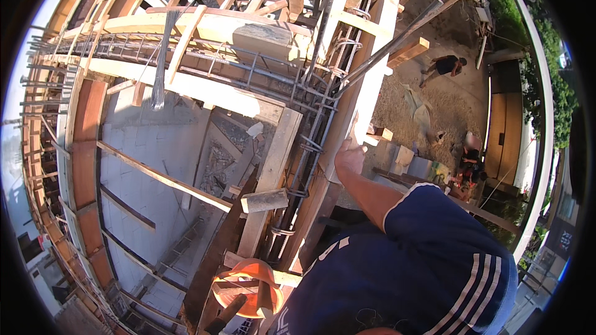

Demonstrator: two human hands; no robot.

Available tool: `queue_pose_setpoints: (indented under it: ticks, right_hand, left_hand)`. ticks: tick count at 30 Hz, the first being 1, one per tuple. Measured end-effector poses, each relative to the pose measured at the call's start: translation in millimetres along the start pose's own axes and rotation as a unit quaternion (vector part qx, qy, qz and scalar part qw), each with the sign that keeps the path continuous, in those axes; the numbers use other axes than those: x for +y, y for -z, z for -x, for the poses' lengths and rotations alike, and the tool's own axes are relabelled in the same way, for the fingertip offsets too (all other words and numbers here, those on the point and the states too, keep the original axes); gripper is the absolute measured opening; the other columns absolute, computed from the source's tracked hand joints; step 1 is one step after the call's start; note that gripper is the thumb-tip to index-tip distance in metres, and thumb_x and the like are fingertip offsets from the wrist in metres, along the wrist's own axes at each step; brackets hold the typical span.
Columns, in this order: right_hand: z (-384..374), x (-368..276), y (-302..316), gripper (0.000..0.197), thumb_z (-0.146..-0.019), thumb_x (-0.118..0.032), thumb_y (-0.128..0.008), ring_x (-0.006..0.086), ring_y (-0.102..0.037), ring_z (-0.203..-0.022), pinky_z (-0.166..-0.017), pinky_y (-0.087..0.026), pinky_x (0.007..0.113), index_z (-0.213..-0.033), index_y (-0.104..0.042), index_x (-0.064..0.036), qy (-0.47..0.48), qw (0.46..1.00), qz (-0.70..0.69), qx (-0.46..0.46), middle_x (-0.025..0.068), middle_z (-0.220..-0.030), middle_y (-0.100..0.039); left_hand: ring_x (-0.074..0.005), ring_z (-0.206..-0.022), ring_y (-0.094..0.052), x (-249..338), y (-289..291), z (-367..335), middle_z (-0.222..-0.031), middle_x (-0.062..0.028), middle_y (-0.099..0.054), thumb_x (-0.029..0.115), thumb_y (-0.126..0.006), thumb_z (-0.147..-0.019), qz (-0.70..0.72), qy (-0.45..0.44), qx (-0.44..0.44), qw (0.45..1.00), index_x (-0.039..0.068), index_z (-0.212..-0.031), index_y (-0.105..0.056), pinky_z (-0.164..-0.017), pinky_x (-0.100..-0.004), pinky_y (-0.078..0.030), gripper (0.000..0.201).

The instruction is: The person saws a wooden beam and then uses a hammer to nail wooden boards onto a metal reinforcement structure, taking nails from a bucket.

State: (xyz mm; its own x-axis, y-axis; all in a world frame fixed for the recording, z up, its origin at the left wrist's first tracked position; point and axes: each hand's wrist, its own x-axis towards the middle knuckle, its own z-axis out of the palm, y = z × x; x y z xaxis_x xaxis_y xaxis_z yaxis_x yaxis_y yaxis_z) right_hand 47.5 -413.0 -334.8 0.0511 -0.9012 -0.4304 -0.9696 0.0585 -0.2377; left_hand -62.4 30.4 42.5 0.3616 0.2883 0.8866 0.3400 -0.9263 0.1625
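My right hand (350, 159) is at the outer formwork board (376, 65), a long pale plank beside the beam. Its fingers look curled over the board's edge, with one finger stretched along it; their tips are partly hidden. Just left of that board runs a cage of steel rebar (318, 121) with ties and stirrups. My left hand is not in view. An upturned orange hard hat (277, 298) sits on the planks at the lower middle, with wooden-looking handles or sticks in it. Near it, a short wood block (264, 201) lies across an inner plank (277, 155).
A bundle of thin tie wire (164, 65) hangs over the crossing beam formwork. Left lies a deep opening with wooden struts (164, 177) and a ladder (177, 253). Long poles (397, 40) slant across the right. Two people (444, 66) are on the ground below, beyond the board.
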Motion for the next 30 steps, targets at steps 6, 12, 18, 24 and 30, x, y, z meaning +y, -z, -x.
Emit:
queue_pose_setpoints:
  ticks: [6, 12, 18, 24, 30]
  right_hand:
    - [5.1, -7.3, -12.5, 0.068, -0.094, -0.053, -0.046, 0.0487, -0.059, -0.115, -0.096, -0.049, 0.055, -0.129, -0.045, 0.0051, -0.004, 1.000, 0.025, 0.000, 0.0337, -0.125, -0.057]
    - [10.7, -8.2, -0.8, 0.066, -0.095, -0.052, -0.045, 0.0479, -0.062, -0.111, -0.096, -0.049, 0.055, -0.129, -0.045, 0.0044, -0.022, 0.999, 0.044, 0.013, 0.0330, -0.118, -0.061]
    - [11.2, -14.4, -2.5, 0.068, -0.094, -0.055, -0.044, 0.0466, -0.062, -0.111, -0.095, -0.049, 0.054, -0.128, -0.047, 0.0044, -0.036, 0.997, 0.061, 0.014, 0.0313, -0.120, -0.061]
    - [2.6, -7.9, -8.5, 0.070, -0.094, -0.058, -0.044, 0.0459, -0.062, -0.111, -0.095, -0.049, 0.053, -0.126, -0.049, 0.0042, -0.039, 0.997, 0.058, 0.019, 0.0303, -0.122, -0.061]
    - [12.4, -14.1, -4.2, 0.075, -0.095, -0.058, -0.042, 0.0479, -0.061, -0.112, -0.098, -0.048, 0.054, -0.132, -0.043, 0.0070, -0.033, 0.998, 0.045, 0.012, 0.0340, -0.117, -0.062]
  left_hand:
    - [-0.0280, -0.059, -0.054, -56.5, 37.4, 7.0, -0.066, -0.0106, -0.059, 0.056, -0.032, -0.102, -0.108, -0.022, -0.047, 0.993, 0.006, -0.072, -0.060, -0.057, -0.0448, -0.045, 0.065]
    - [-0.0274, -0.062, -0.055, -49.0, 22.1, 0.0, -0.068, -0.0107, -0.060, 0.052, -0.035, -0.101, -0.078, 0.025, -0.070, 0.994, 0.005, -0.076, -0.060, -0.060, -0.0438, -0.046, 0.059]
    - [-0.0268, -0.064, -0.056, -42.8, 12.9, 2.4, -0.071, -0.0108, -0.060, 0.048, -0.037, -0.100, -0.046, 0.066, -0.075, 0.994, 0.005, -0.080, -0.060, -0.062, -0.0428, -0.046, 0.053]
    - [-0.0263, -0.067, -0.057, -44.0, 7.3, 0.8, -0.073, -0.0110, -0.061, 0.045, -0.040, -0.099, -0.031, 0.073, -0.079, 0.994, 0.004, -0.083, -0.060, -0.064, -0.0419, -0.047, 0.048]
    - [-0.0257, -0.070, -0.058, -47.9, 18.8, 4.6, -0.076, -0.0111, -0.061, 0.041, -0.043, -0.098, -0.018, 0.079, -0.061, 0.995, 0.004, -0.087, -0.061, -0.067, -0.0410, -0.047, 0.043]
